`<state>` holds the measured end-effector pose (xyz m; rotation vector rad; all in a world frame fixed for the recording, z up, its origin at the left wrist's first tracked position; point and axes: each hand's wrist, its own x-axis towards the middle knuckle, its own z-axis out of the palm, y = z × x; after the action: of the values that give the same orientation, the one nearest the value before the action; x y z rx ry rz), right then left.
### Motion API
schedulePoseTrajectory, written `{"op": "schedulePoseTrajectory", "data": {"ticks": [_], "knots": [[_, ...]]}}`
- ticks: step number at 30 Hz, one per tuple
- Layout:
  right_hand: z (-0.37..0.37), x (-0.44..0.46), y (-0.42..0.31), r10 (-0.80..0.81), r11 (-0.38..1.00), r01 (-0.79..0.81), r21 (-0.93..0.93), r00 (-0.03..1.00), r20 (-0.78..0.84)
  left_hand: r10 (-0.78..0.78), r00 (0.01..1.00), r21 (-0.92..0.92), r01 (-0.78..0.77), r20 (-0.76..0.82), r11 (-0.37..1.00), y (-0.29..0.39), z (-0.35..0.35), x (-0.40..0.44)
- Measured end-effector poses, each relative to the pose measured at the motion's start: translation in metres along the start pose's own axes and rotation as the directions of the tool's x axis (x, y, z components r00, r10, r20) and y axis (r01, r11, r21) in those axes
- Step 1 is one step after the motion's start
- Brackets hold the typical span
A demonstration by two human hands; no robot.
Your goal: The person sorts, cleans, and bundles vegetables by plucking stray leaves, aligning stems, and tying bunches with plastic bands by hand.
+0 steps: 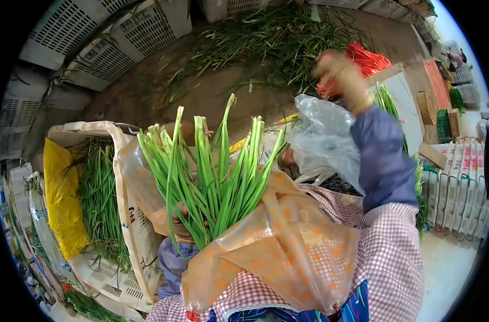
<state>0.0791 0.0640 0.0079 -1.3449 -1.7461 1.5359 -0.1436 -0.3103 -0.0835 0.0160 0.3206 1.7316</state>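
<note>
A bunch of chive-like green stalks (pixel 217 188) lies against my front, with its pale ends pointing away from me. My left hand (pixel 181 213) is closed around the lower part of the bunch, partly hidden behind the stalks. Out to the upper right, my right hand (pixel 341 75) is smeared by motion, so its fingers cannot be made out. It is beside a heap of red plastic strips (pixel 369 63), and some red shows under it too. A translucent orange-patterned plastic apron (pixel 276 241) covers my lap beneath the bunch.
At left, a white plastic crate (pixel 124 209) holds long green leaves (pixel 102 198) and a yellow sack (pixel 62 198). A clear plastic bag (pixel 325 137) hangs near my right forearm. Loose leaves (pixel 266 45) litter the ground ahead. White crates (pixel 142 32) line the upper left; others (pixel 456 188) stand right.
</note>
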Motion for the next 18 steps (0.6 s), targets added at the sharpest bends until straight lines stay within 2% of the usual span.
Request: {"op": "schedulePoseTrajectory", "data": {"ticks": [1,2,3,6,8,9,11,12,13,14,16,17,18], "knots": [[0.019,-0.028,0.010,0.143,0.977,-0.186,0.101,0.934,0.329,-0.002,1.000,-0.015,0.002,-0.017,1.000,-0.001,0.005,0.002],[0.019,-0.023,0.025,0.119,0.968,-0.192,0.164,0.918,0.377,-0.005,0.999,-0.030,0.004,-0.035,1.000,-0.002,0.009,0.003],[0.066,-0.083,0.020,0.186,0.957,-0.265,0.119,0.874,0.450,-0.007,0.999,-0.046,0.005,-0.052,0.999,-0.003,0.014,0.005],[0.089,-0.101,0.033,0.184,0.931,-0.294,0.216,0.890,0.418,-0.037,0.993,0.021,0.040,-0.115,0.999,0.001,0.009,0.002],[0.096,-0.095,0.053,-0.041,0.858,-0.038,0.513,0.989,0.141,0.112,0.986,0.265,-0.075,-0.126,0.961,0.004,-0.009,-0.007],[0.088,-0.077,0.079,-0.185,0.947,0.186,0.262,0.982,-0.030,0.158,0.978,0.330,-0.107,-0.133,0.938,0.005,-0.018,-0.011],[0.037,-0.035,0.093,-0.316,0.914,0.379,0.141,0.887,-0.337,0.183,0.974,0.369,-0.121,-0.136,0.922,0.008,-0.027,-0.017],[0.014,-0.024,0.081,-0.224,0.852,0.415,0.319,0.839,-0.496,0.183,0.973,0.378,-0.118,-0.141,0.918,0.009,-0.029,-0.019],[0.003,-0.028,0.065,-0.228,0.852,0.417,0.315,0.839,-0.494,0.185,0.972,0.384,-0.118,-0.143,0.916,0.010,-0.032,-0.021],[-0.004,-0.026,0.044,-0.230,0.861,0.441,0.253,0.782,-0.579,0.192,0.971,0.383,-0.125,-0.142,0.915,0.010,-0.035,-0.023],[0.028,-0.041,0.043,-0.248,0.912,0.341,0.228,0.902,-0.354,0.192,0.970,0.393,-0.121,-0.149,0.912,0.010,-0.039,-0.027],[0.049,-0.056,0.032,-0.236,0.920,0.266,0.289,0.962,-0.135,0.188,0.971,0.397,-0.114,-0.151,0.911,0.010,-0.039,-0.027],[0.071,-0.072,0.020,-0.209,0.935,0.168,0.313,0.972,0.103,0.190,0.970,0.402,-0.115,-0.152,0.908,0.010,-0.041,-0.028]]}}
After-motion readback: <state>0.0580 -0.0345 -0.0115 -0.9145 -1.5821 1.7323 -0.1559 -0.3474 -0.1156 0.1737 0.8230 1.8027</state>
